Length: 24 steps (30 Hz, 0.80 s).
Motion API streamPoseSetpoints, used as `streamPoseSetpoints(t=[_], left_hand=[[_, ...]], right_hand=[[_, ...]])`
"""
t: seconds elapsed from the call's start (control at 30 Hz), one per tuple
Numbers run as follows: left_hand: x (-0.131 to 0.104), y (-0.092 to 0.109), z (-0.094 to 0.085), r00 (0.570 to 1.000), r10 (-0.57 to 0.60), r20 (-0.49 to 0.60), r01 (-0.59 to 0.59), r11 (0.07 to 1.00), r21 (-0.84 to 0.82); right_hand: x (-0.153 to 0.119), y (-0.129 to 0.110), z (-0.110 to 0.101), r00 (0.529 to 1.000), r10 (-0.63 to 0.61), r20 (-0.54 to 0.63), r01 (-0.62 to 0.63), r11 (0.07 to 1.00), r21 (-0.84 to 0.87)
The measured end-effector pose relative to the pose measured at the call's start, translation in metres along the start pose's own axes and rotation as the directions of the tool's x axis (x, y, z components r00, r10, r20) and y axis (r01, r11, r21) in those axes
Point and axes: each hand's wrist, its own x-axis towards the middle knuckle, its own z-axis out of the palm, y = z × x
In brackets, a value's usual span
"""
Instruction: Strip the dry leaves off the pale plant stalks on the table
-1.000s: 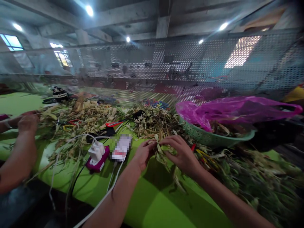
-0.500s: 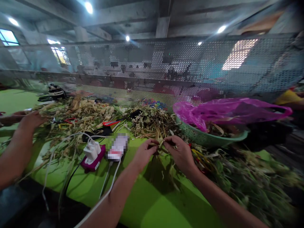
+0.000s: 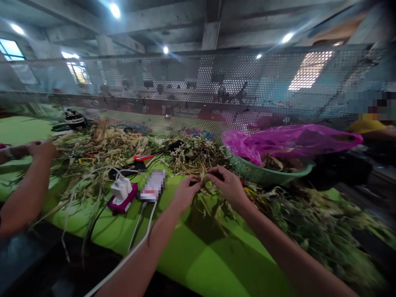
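Near the middle of the view, my left hand (image 3: 186,192) pinches a small bunch of dried plant stems (image 3: 203,178) between thumb and fingers. From the other side my right hand (image 3: 228,187) closes on the same bunch, its fingertips almost meeting those of the left. Loose stem ends hang below the hands over the green tabletop (image 3: 198,255). Just behind lies a heap of dry stalks and leaves (image 3: 193,152). A green perforated basket (image 3: 262,173) sits to the right of my right hand, with a pink plastic bag (image 3: 287,142) over it.
Left of my arm are a phone (image 3: 153,186) with a white cable and a purple power socket (image 3: 123,200) bearing white plugs. A red cutter (image 3: 144,157) lies behind. Greener stalks (image 3: 328,235) pile at right. A co-worker's hands (image 3: 41,150) are at far left, before a mesh panel (image 3: 173,90).
The view has shifted slightly. My hands stay together on the stems, a little higher and further left in the picture. The co-worker's hands at left have drawn back from the plant pile.
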Motion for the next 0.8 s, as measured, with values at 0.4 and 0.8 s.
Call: streamPoseSetpoints(t=[0.4,0.8], left_hand=[[-0.023,-0.012,0.017,0.995,0.000,0.101,-0.005,0.999,0.053],[-0.049,-0.008,0.020,0.983,-0.051,0.178,0.046,0.998,0.035]], right_hand=[[-0.033,-0.008,-0.012,0.994,0.067,0.092,-0.075,0.994,0.084],[-0.062,-0.003,-0.012,0.970,0.168,-0.177,-0.091,0.922,0.376]])
